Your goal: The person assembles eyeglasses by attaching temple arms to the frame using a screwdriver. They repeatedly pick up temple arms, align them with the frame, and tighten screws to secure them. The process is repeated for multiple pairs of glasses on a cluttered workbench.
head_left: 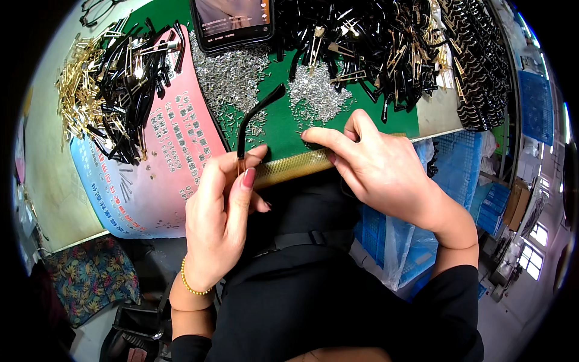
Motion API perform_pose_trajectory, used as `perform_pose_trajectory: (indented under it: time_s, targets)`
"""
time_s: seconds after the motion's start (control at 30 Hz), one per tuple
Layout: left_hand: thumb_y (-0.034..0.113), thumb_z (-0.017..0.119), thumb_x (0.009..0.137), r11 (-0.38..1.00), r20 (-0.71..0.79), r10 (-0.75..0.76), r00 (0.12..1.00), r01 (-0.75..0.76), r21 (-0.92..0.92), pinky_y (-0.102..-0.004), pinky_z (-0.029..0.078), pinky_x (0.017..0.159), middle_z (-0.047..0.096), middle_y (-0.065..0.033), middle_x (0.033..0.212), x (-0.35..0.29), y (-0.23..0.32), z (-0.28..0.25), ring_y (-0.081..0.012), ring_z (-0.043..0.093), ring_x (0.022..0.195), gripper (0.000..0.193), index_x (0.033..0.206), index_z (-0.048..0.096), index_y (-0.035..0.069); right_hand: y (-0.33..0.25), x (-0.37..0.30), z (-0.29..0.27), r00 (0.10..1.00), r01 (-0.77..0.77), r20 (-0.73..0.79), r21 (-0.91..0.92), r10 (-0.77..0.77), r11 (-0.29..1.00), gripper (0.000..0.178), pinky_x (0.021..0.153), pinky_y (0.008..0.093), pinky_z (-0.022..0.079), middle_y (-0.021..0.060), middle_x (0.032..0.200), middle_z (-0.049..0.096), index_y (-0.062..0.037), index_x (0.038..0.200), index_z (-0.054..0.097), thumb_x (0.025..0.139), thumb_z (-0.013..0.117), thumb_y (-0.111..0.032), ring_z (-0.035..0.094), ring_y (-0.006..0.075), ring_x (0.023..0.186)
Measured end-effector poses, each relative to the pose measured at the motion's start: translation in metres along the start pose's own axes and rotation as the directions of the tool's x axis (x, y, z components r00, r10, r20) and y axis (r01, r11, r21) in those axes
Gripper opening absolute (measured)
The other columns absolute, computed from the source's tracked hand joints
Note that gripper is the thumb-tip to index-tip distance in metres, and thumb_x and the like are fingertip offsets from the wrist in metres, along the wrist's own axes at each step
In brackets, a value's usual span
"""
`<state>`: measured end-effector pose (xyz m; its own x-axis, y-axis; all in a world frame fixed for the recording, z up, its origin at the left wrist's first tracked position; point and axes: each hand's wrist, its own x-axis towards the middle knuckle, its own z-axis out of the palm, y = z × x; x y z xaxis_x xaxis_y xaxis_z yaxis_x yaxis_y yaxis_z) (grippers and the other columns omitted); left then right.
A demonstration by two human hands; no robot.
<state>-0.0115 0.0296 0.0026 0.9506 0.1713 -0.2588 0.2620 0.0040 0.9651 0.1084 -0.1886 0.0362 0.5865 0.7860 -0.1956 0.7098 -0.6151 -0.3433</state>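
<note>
Fingers of the left hand (214,223) pinch a slim black eyeglass arm (243,130) in the head view, its curved end raised above the green counter (277,123). The right hand (386,172) reaches toward the loose silver pieces (319,99), index finger extended; whether its fingers grip one (it would be tiny) I cannot tell. A slack pinch could let the arm twist; a careless knuckle might scatter pieces over the textured gold edge strip (289,169).
</note>
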Motion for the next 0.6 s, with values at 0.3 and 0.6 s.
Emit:
perform_pose_trajectory:
  time_s: [0.3, 0.6]
  targets:
    - [0.008, 0.057, 0.105, 0.996, -0.081, -0.066, 0.994, 0.061, -0.063, -0.0221, 0.053, 0.056, 0.075, -0.0076, 0.087, 0.003, -0.004, 0.003, -0.0082, 0.066, 0.061, 0.020, 0.118, 0.067, -0.002, -0.018, 0.017, -0.023, 0.941, -0.186, 0.335, 0.428, 0.035, 0.884, 0.044, 0.059, 0.0403, 0.056, 0.0138, 0.097, 0.057, -0.0198, 0.144, 0.045, 0.101, 0.052, -0.016, 0.067, 0.0302, 0.071]
    - [0.003, 0.060, 0.102, 0.992, -0.115, 0.082, 0.990, -0.070, 0.105, -0.0250, 0.054, 0.056, 0.075, -0.0088, 0.086, 0.002, -0.011, 0.008, -0.0108, 0.068, 0.061, 0.020, 0.120, 0.067, -0.001, -0.038, 0.037, -0.034, 0.763, -0.626, 0.645, 0.755, -0.048, 0.193, 0.050, 0.049, 0.0253, 0.055, 0.0064, 0.095, 0.054, -0.0116, 0.152, 0.026, 0.106, 0.043, -0.021, 0.064, 0.0117, 0.060]
